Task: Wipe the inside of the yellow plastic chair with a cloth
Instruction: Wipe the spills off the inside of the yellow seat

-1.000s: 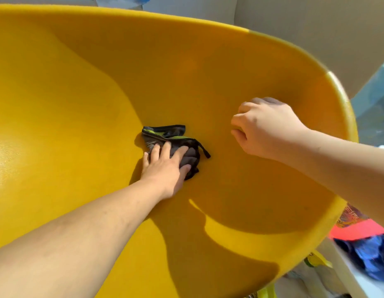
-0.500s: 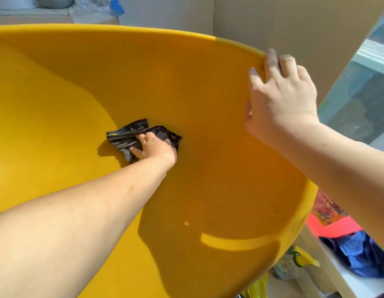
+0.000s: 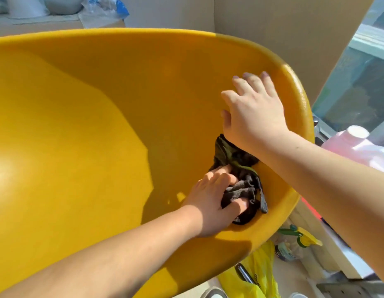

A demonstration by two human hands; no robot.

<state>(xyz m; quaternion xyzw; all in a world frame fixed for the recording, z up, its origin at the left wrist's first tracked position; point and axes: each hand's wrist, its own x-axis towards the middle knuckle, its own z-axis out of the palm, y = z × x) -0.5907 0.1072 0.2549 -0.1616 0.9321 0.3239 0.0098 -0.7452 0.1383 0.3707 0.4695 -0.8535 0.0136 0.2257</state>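
Beside the chair's right edge stands a pink jug [image 3: 358, 147] with a white cap, its contents not visible; below it are a spray bottle [image 3: 300, 236] with a yellow-green trigger and a crumpled yellow plastic bag [image 3: 259, 276], from which a dark object pokes out. The yellow plastic chair [image 3: 90, 147] fills the view, half in sunlight. Inside its shell, near the right rim, the left hand [image 3: 212, 203] grips the bunched dark cloth [image 3: 244, 190] between fingers and thumb. The right hand [image 3: 255, 112] is spread flat against the inner wall just above it. A beige wall [image 3: 272, 29] and a window [image 3: 369, 72] stand behind. Print on the bag is unreadable.
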